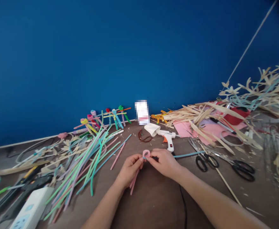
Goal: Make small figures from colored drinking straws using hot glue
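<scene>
Left hand and right hand pinching a pink pipe-cleaner coil; slack fingertips, possible unwinding; nearby hot glue gun, possible burn from careless reaching.

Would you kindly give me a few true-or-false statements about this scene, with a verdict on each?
The left hand and right hand both pinch a pink pipe cleaner coil. True.

The glue gun lies on the pink paper. False: it lies on the tabletop, apart from the pink paper.

Black-handled scissors lie to the right of the hands. True.

The white power strip sits against the blue wall. False: it lies at the near left corner of the tabletop.
</scene>
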Demonstrator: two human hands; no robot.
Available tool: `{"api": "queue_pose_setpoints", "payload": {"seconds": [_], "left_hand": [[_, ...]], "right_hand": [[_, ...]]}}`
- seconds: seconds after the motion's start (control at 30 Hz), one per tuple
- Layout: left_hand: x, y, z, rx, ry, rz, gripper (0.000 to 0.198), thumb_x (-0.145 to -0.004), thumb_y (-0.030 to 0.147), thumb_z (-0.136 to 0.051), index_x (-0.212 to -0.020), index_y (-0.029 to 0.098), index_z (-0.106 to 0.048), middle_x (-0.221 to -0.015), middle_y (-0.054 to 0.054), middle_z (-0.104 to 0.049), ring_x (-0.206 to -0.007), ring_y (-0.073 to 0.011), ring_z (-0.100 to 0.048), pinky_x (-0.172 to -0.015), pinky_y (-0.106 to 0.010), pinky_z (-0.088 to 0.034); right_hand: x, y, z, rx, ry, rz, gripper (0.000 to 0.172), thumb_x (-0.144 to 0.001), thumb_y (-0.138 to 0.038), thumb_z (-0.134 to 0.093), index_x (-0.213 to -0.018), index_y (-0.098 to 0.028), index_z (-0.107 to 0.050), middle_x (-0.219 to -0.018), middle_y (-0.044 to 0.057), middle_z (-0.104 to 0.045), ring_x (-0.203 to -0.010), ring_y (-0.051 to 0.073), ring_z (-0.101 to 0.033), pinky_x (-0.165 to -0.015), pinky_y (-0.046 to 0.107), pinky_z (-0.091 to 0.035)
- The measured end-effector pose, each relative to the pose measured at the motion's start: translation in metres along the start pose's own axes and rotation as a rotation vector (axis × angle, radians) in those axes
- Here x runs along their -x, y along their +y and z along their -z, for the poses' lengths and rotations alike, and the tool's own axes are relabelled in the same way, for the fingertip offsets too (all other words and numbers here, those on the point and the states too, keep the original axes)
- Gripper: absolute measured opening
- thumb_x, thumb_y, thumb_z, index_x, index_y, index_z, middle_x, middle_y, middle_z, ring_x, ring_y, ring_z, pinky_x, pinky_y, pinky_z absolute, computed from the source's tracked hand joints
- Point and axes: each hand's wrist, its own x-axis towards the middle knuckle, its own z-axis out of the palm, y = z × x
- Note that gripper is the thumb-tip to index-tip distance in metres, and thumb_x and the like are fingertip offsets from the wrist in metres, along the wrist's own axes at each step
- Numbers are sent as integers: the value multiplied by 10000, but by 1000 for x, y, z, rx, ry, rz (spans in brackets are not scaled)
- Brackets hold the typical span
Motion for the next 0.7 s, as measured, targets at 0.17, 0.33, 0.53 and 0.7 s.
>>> {"api": "queue_pose_setpoints", "payload": {"seconds": [0.17,0.33,0.53,0.7], "left_hand": [[0,0,-4,92,58,49,238,-685,354,-542,-600,135,-507,-453,59,-376,-405,-51,-282,-402,-180,-196],[1,0,-5,220,91,84,181,-653,288,-543,-565,138,-495,-419,75,-329,-380,-40,-242,-380,-170,-171],[0,-4,-3,358,34,141,142,-636,247,-541,-566,143,-476,-416,86,-282,-371,-32,-189,-368,-168,-122],[1,-2,-2,312,-28,154,195,-681,329,-543,-651,141,-496,-454,82,-300,-385,-35,-193,-373,-173,-129]], "right_hand": [[0,0,0,-12,-8,-10,244,-818,-290,-442,-692,-178,-618,-664,18,-585,-627,113,-524,-583,208,-340],[1,-1,-1,-33,-1,33,254,-830,-289,-428,-705,-191,-626,-672,13,-590,-638,110,-523,-599,206,-346],[2,-3,-2,-85,-10,41,263,-827,-298,-430,-705,-198,-641,-687,15,-613,-646,113,-535,-602,205,-349],[1,1,-3,-138,-26,-37,262,-815,-318,-437,-739,-193,-654,-705,19,-640,-640,118,-544,-584,203,-349]]}}
